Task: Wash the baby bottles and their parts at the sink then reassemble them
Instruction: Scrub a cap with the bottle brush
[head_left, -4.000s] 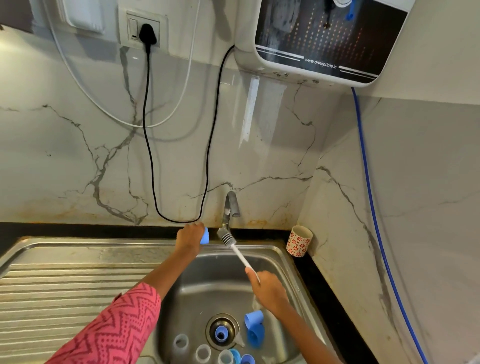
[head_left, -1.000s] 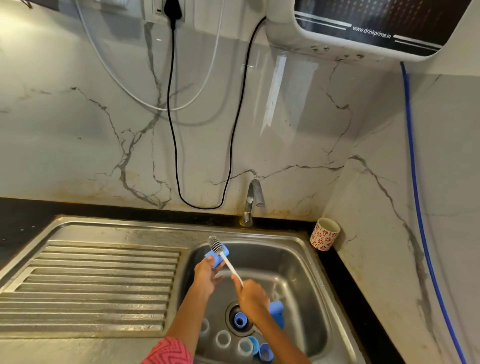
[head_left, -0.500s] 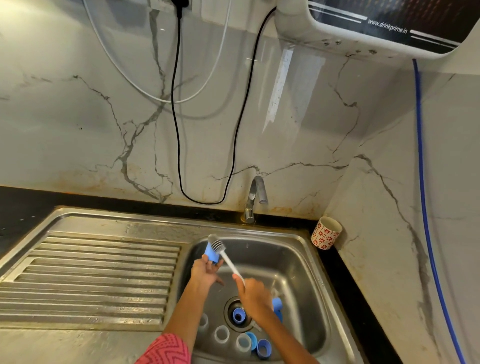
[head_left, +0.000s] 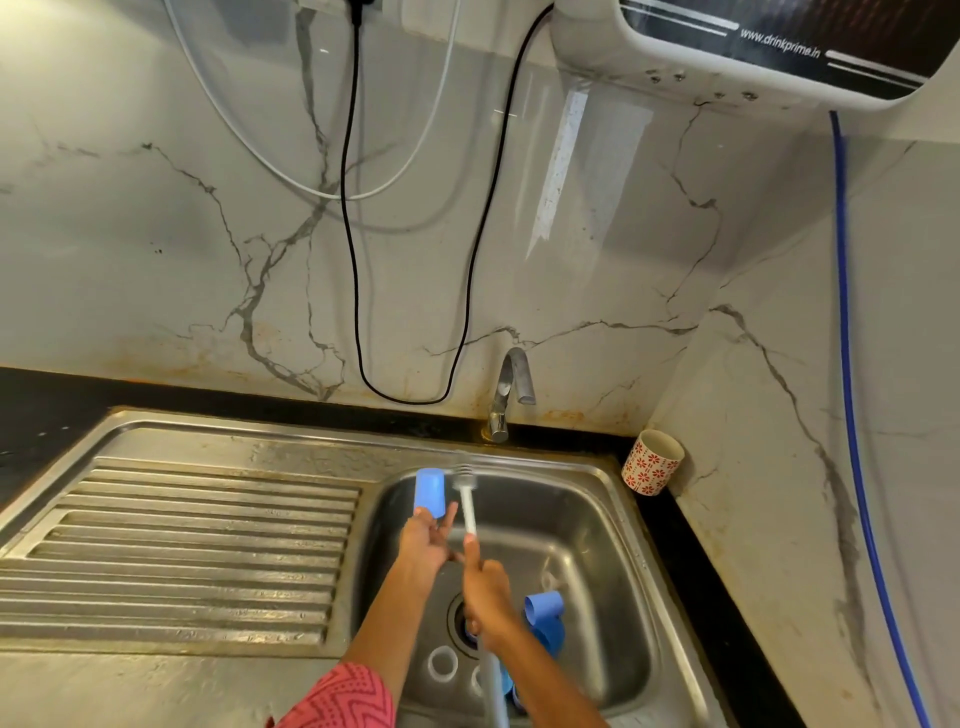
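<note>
My left hand holds a blue bottle cap by its lower end, raised over the sink's left rim. A white bottle brush is gripped in my right hand, its bristle head just right of the cap and not inside it. At the bottom of the steel sink lie more blue caps and clear bottle parts around the drain. My right arm hides some of them.
The tap stands behind the basin; no running water shows. A ribbed steel drainboard stretches to the left. A red-patterned cup sits in the right corner. Cables hang on the marble wall, under a water purifier.
The brush head has come out to the right of the blue cap and stands more upright. Both hands stayed over the basin's left side; four seconds ago they were up by the tap.
</note>
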